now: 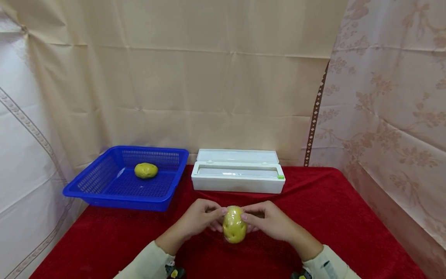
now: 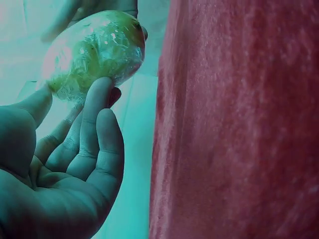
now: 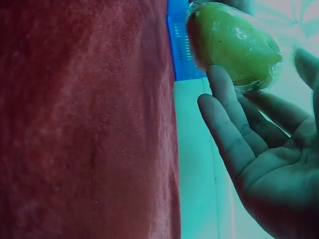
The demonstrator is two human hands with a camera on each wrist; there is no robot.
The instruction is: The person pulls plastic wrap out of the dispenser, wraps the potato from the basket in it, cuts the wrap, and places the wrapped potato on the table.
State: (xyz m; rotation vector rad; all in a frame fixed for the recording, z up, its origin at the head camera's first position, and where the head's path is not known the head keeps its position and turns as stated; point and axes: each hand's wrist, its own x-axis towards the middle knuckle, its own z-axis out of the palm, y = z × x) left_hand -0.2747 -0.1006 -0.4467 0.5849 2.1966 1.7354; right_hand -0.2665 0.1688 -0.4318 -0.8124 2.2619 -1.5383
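A yellow potato (image 1: 234, 225) wrapped in shiny, wrinkled cling film is held between both hands above the red cloth, its long side roughly upright in the head view. My left hand (image 1: 205, 217) grips its left side, thumb at the near face and fingers behind and under it. From the right, my right hand (image 1: 270, 221) holds it, the thumb at its upper edge and fingertips beneath. In the left wrist view the film on the potato (image 2: 97, 57) is crumpled; in the right wrist view the film over the potato (image 3: 234, 45) looks smoother.
A blue plastic basket (image 1: 120, 201) stands at the back left, with another potato (image 1: 146, 170) inside. Behind the hands sits a white cling film box (image 1: 238, 185) with its lid raised. Red cloth (image 1: 334, 217) covers the table; beige curtains (image 1: 209, 85) hang behind.
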